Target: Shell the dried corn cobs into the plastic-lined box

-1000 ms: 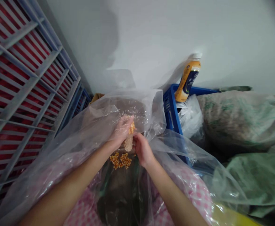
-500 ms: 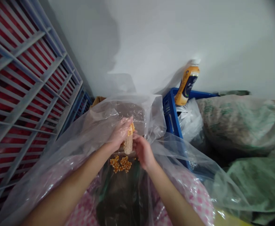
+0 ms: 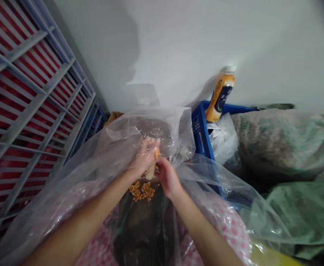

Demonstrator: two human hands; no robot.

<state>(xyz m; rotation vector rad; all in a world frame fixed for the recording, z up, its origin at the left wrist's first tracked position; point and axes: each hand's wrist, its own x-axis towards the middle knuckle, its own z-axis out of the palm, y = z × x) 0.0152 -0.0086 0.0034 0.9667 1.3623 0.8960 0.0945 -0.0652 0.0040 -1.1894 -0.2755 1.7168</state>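
Basically, cob point(image 3: 150, 173) sits mid-view inside the clear bag point(image 3: 184, 120), between both hands. Near end stripped pale; yellow rows show farther up, partly covered by fingers. Far tip hard to make out behind the left hand and plastic glare.

Left hand point(image 3: 143, 157) grasps the cob's far part, fingers along its left side; fingertips blurred by the film. Right hand point(image 3: 167, 177) is curled at the cob's right side, thumb and fingertips against it; other fingers tucked out of sight, so cannot tell if it pinches or just touches.

Loose kernels point(image 3: 147, 191) lie in two touching clumps just on the near side of the cob, a few more strays beside it, half hidden by the right hand. Dark patch nearer than the cob, under the film: cannot tell what it is. Pink checked cloth point(image 3: 232, 225) to either side of that, seen partly through plastic, cut off at the bottom edge.

Well left of the cob, grey crate point(image 3: 45, 88) with red contents, unreadable through slats, cut by the frame. Right of the cob, blue crate point(image 3: 202, 127); bottle point(image 3: 220, 98) tilted at its corner, label too small to read. Far right, sack point(image 3: 278, 142), print smeared, cut off.
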